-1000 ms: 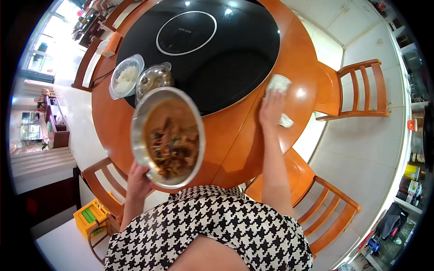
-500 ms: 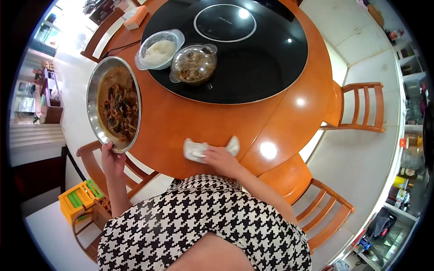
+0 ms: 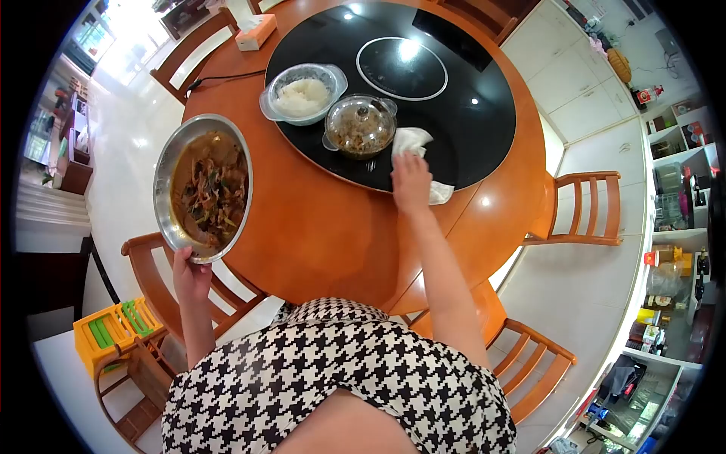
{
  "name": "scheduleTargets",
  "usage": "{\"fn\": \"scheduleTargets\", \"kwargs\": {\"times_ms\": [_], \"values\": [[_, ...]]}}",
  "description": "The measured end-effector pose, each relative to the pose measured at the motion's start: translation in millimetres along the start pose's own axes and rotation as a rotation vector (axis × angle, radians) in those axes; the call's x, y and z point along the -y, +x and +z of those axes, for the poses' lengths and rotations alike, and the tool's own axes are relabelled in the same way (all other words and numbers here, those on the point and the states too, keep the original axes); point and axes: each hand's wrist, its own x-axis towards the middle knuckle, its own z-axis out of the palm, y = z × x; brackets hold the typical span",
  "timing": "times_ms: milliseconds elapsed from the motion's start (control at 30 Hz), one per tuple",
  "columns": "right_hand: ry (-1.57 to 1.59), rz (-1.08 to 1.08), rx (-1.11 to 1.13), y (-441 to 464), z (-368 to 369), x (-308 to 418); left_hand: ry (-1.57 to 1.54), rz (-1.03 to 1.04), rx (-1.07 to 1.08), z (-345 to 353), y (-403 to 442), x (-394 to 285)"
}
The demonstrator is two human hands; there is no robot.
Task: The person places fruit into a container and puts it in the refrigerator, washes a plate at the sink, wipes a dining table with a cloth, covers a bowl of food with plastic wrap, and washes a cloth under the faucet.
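Note:
My left hand (image 3: 193,277) grips the near rim of a large steel basin (image 3: 164,163), held at the table's left edge. Brown stew (image 3: 210,189) with dark chunks and green pieces fills it. My right hand (image 3: 411,183) is on a white cloth (image 3: 412,139), pressing it onto the near part of the round black glass top (image 3: 469,125). The cloth sticks out ahead of my fingers and to the right of my wrist. Just left of it stands a lidded glass casserole (image 3: 361,125) with brown food inside. Beside that is a glass bowl (image 3: 274,110) of white rice.
The black top lies on a round wooden table (image 3: 325,234). A tissue box (image 3: 257,32) and a black cord (image 3: 227,75) are at the far left. Wooden chairs surround the table, one at the right (image 3: 586,212). A yellow plastic stool (image 3: 94,333) is at lower left.
My right hand has moved the cloth forward and right, from the wooden near edge onto the black glass. My left hand still holds the basin. The camera view has shifted.

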Motion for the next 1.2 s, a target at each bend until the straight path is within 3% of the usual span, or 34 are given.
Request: {"fn": "scheduleTargets", "kwargs": {"times_ms": [33,133,167,267,367,433,467,500,567,633,700,867,967,1033,1067,1100,1167,1200], "values": [[-0.012,-0.105,-0.135,-3,-5,13,-0.001,0.023,-0.016,4,-2,0],[-0.054,-0.205,-0.041,20,-7,-28,0.012,0.07,-0.007,9,-9,0],[-0.083,-0.249,-0.006,32,-12,-46,0.003,0.074,-0.115,22,-19,-1],[-0.22,-0.217,0.028,74,-16,-114,-0.026,0.076,-0.172,5,-24,1],[-0.314,0.06,-0.079,89,-12,-176,-0.021,0.09,-0.155,-29,-35,-1],[-0.215,0.196,-0.33,97,15,-196,0.009,0.129,-0.183,-33,-41,0],[-0.144,0.207,-0.253,102,19,-178,0.016,0.142,-0.202,-34,-44,0],[-0.035,0.186,-0.101,109,9,-143,0.023,0.153,-0.22,-33,-46,2],[-0.032,-0.229,-0.274,109,44,-117,0.005,0.122,-0.281,-19,-44,4],[0.143,-0.326,-0.152,118,27,-93,0.017,0.12,-0.263,-20,-36,5],[-0.13,-0.335,-0.092,132,16,-120,-0.009,0.118,-0.244,-19,-28,7],[-0.425,0.228,-0.207,107,0,-249,-0.036,0.141,-0.301,-9,-24,10],[-0.38,0.478,-0.199,69,-33,-246,-0.025,0.131,-0.257,-10,-30,8],[-0.357,0.493,-0.29,39,-41,-259,-0.005,0.112,-0.221,-15,-29,5],[-0.181,0.694,-0.339,23,-49,-253,-0.015,0.117,-0.248,-19,-27,5],[-0.129,0.749,-0.393,1,-50,-260,-0.021,0.12,-0.276,-24,-25,5],[-0.269,0.65,-0.451,-49,-51,-264,-0.011,0.141,-0.317,-27,-21,3],[-0.286,0.66,-0.385,-68,-50,-251,0.001,0.149,-0.297,-20,-19,2]]}}
